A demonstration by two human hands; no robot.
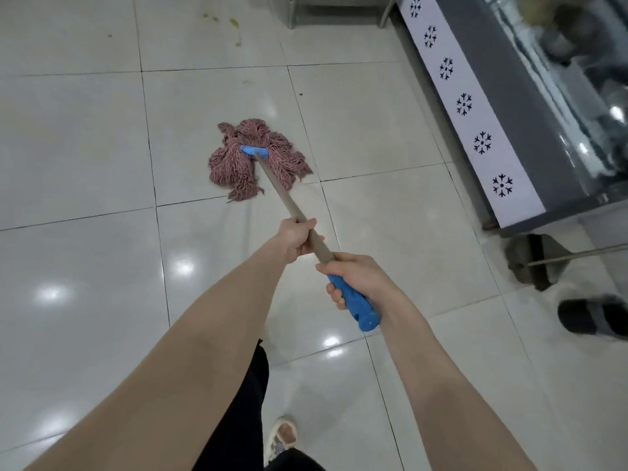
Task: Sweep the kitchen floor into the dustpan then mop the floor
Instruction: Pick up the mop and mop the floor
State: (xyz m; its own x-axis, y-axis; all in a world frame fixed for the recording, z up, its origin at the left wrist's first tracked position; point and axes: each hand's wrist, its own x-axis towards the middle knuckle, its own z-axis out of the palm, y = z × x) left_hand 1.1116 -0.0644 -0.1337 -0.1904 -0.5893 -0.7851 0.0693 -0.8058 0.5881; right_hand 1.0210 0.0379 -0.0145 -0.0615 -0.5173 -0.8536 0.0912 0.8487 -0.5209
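Observation:
A mop with a pinkish-red string head (pixel 253 159) and a blue clamp lies flat on the white tiled floor (pixel 85 137). Its tan pole (pixel 277 188) runs back toward me and ends in a blue grip (pixel 358 305). My left hand (pixel 297 239) is wrapped around the pole partway up. My right hand (pixel 356 275) grasps the top of the blue grip, closer to my body. Small yellow-green specks (pixel 234 23) lie on the tiles beyond the mop head. A dark dustpan (pixel 533 261) with a thin metal handle rests on the floor at the right.
A glass-fronted freezer (pixel 503 137) with a white snowflake-patterned band runs along the right side. Metal legs (pixel 292 15) of a stand are at the top. Another person's dark slipper (pixel 591 317) stands at the right edge. My own foot (pixel 282 436) is at the bottom.

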